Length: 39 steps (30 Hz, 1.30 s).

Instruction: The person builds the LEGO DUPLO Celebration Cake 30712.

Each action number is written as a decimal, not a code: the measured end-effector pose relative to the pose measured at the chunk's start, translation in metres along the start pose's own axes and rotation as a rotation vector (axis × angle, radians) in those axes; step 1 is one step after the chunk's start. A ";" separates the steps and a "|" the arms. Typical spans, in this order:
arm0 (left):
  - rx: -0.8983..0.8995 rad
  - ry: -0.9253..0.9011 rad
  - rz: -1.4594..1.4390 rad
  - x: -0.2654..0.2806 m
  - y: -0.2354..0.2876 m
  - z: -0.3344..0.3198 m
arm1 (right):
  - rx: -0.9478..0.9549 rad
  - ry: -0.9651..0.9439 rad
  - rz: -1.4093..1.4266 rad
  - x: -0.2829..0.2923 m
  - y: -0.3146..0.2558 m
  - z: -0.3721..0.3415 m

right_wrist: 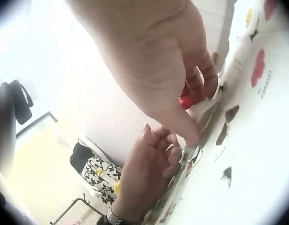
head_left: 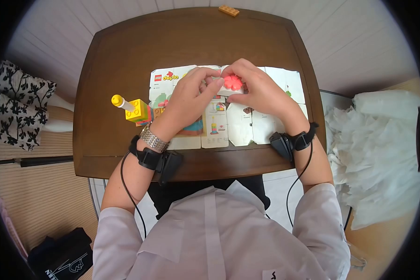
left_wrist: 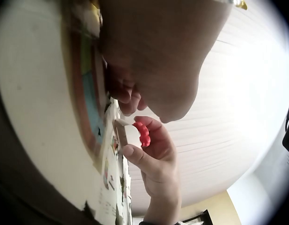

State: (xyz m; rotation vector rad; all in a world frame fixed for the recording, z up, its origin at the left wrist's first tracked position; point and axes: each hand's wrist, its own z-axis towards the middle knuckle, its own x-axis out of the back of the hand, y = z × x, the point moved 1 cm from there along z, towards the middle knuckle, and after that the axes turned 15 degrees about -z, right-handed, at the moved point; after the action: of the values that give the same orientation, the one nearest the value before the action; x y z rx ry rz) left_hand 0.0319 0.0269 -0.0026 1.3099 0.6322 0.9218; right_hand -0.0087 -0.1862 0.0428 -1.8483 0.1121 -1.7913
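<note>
My right hand (head_left: 262, 93) grips a white block (head_left: 226, 92) with a coral-red flower piece (head_left: 233, 82) on top, thumb at the near side and fingers behind. In the left wrist view the white block (left_wrist: 130, 136) shows edge-on between that thumb and fingers, its red flower (left_wrist: 143, 134) facing the palm. Just left of the block is my left hand (head_left: 191, 95), fingers loosely bent and thumb tip close to the flower. From the right wrist view the left hand (right_wrist: 151, 166) has nothing in it. Both hands are low over a creased LEGO Duplo sheet (head_left: 240, 133).
A stack of yellow and coloured bricks (head_left: 136, 111) with a white-and-yellow post stands left of the sheet. An orange brick (head_left: 228, 10) lies at the far edge of the brown table (head_left: 182, 42). White fabric (head_left: 373, 158) is piled off to the right.
</note>
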 end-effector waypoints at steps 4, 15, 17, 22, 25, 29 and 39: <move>-0.041 -0.043 0.060 0.001 -0.005 0.000 | 0.008 0.003 0.011 -0.008 0.003 -0.001; -0.148 -0.105 0.236 0.000 -0.007 -0.003 | -0.001 0.004 0.150 -0.011 0.011 -0.001; -0.165 -0.106 0.251 0.000 -0.007 -0.002 | -0.007 -0.006 0.175 -0.010 0.011 -0.001; -0.151 -0.094 0.249 0.002 -0.010 0.000 | -0.010 -0.005 0.169 -0.006 0.011 -0.003; -0.135 -0.097 0.243 0.003 -0.010 -0.001 | 0.033 0.074 0.103 0.006 0.008 -0.009; -0.127 -0.103 0.211 0.004 -0.008 -0.001 | 0.013 0.187 0.119 0.025 -0.002 -0.036; -0.137 -0.104 0.182 0.007 -0.015 -0.001 | -0.364 -0.608 0.497 -0.047 -0.052 -0.246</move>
State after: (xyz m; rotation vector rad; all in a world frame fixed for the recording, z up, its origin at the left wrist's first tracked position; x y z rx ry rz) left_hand 0.0375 0.0331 -0.0168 1.2978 0.3671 1.0199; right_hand -0.2623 -0.2031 0.0114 -2.2807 0.6334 -0.8708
